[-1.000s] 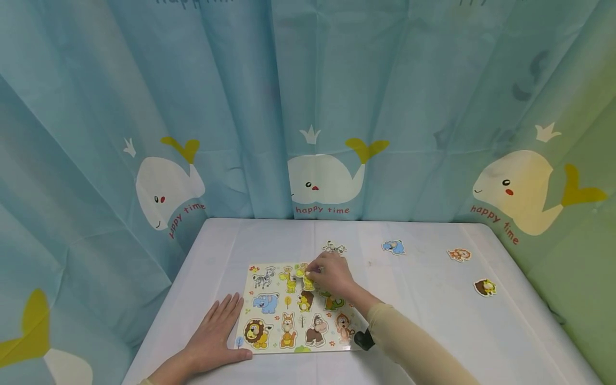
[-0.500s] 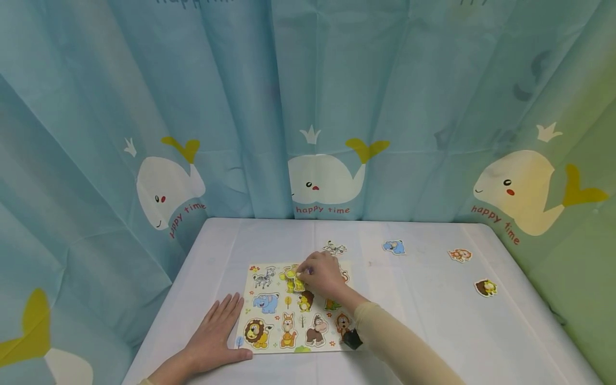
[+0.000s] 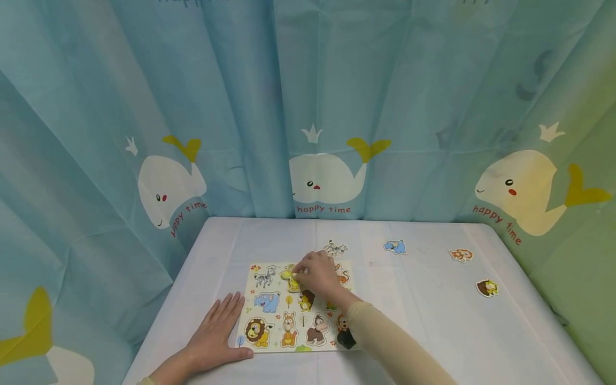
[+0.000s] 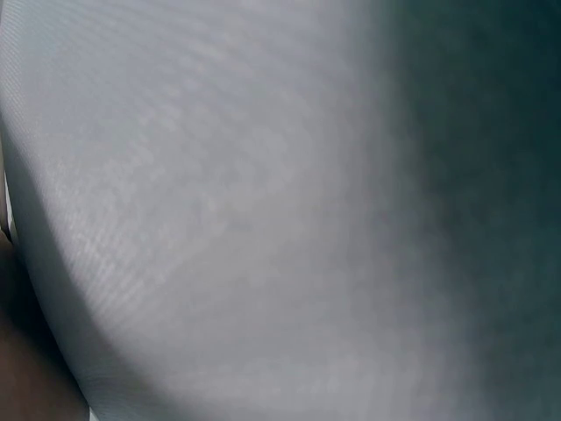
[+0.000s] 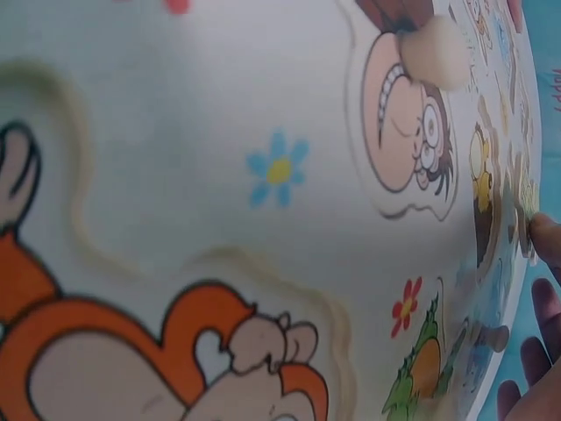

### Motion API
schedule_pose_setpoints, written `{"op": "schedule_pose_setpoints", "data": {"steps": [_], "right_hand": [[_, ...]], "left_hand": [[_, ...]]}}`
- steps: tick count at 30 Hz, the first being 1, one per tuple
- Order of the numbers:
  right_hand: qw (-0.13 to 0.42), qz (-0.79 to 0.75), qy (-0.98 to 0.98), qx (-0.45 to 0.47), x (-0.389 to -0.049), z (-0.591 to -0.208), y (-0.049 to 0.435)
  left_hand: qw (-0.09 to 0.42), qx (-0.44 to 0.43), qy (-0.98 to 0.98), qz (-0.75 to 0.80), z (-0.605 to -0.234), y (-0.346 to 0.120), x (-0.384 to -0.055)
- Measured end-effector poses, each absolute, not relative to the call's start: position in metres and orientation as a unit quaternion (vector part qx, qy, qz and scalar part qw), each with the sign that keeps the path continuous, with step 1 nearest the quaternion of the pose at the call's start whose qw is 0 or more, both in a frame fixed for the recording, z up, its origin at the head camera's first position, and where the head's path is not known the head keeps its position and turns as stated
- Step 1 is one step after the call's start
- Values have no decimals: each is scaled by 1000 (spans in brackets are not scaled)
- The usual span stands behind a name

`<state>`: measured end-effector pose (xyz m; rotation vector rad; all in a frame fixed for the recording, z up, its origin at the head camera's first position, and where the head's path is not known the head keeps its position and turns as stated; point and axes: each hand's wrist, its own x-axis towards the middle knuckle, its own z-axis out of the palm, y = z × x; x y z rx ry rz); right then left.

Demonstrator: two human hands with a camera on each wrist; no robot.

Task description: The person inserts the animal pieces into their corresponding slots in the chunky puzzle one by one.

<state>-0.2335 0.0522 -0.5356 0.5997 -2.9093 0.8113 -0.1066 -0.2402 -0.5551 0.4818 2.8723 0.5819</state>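
A yellow giraffe puzzle piece (image 3: 291,282) is pinched by its knob between the thumb and fingers of my right hand (image 3: 317,272). It lies over the giraffe spot in the top row of the animal puzzle board (image 3: 275,347). My left hand (image 3: 216,332) rests flat on the table, fingers spread beside the board's left edge, thumb at its lower left corner. In the right wrist view, the fingertips of the right hand (image 5: 545,338) show at the right edge, beyond a gorilla piece (image 5: 399,123) with a wooden knob. The left wrist view shows mostly blurred grey cloth.
Loose pieces lie behind and to the right of the board: a zebra (image 3: 336,248), a blue elephant (image 3: 395,246), a monkey (image 3: 461,255) and a hedgehog (image 3: 487,288). A blue whale-print curtain (image 3: 260,107) hangs round the white table (image 3: 423,321).
My right hand has carried the giraffe piece left across the top row, onto the giraffe spot. The left hand has stayed in place.
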Motion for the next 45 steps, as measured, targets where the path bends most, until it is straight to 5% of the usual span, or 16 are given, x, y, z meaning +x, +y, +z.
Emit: {"op": "schedule_pose_setpoints", "data": {"steps": [45], "right_hand": [[26, 262, -949, 172, -233, -541, 40]], "left_hand": [[77, 166, 965, 187, -558, -242, -107]]}}
